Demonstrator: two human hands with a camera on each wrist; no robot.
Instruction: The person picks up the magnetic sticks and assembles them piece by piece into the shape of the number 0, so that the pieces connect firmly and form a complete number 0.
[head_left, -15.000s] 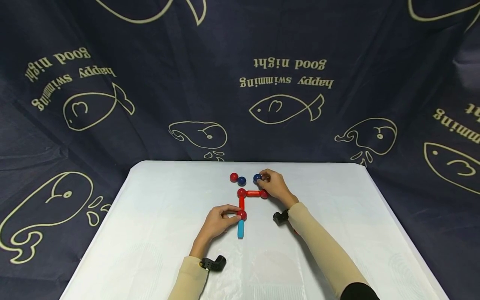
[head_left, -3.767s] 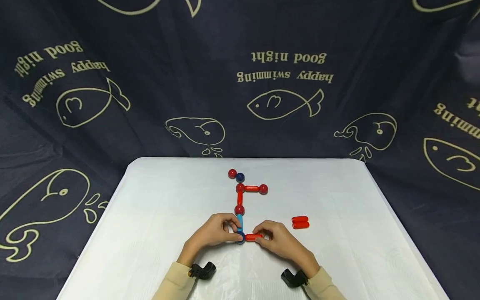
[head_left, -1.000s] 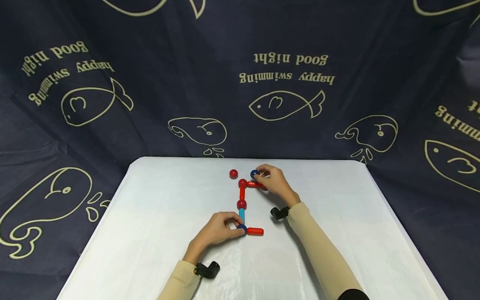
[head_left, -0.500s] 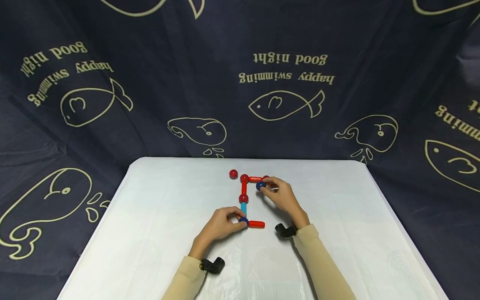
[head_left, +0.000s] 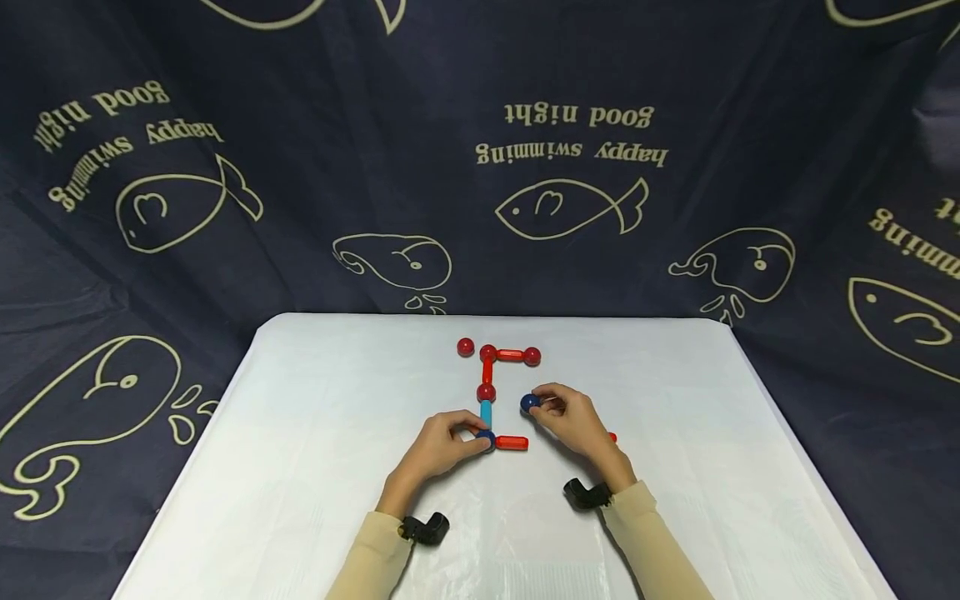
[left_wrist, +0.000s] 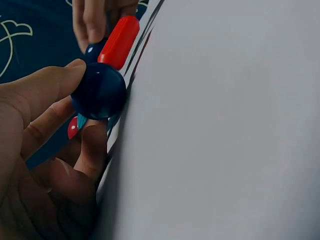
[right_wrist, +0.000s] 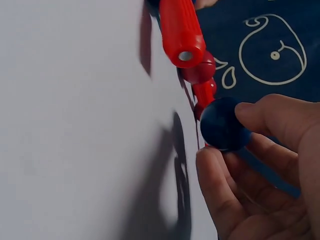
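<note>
My left hand (head_left: 438,450) pinches a blue magnetic ball (left_wrist: 98,91) at the near corner of a flat ball-and-rod figure. From that ball a light-blue rod (head_left: 486,414) runs away to a red ball (head_left: 486,392), and a red rod (head_left: 512,443) points right. This red rod's free end shows a silver tip in the right wrist view. Farther on, an upright red rod (head_left: 487,372) leads to a corner red ball (head_left: 488,354), then a red rod (head_left: 511,355) and an end red ball (head_left: 532,357). My right hand (head_left: 576,421) pinches another blue ball (right_wrist: 224,124), apart from the figure.
A loose red ball (head_left: 465,347) lies left of the figure's far corner. Past my right wrist a red piece (head_left: 612,437) peeks out, mostly hidden. The white table (head_left: 337,392) meets a dark patterned cloth (head_left: 577,283) at its far edge.
My right hand has carried its blue ball from the far side toward me. The figure has slid slightly away with my left hand. Earlier, 15 seconds ago, it lacked the near blue ball and lower red rod.
</note>
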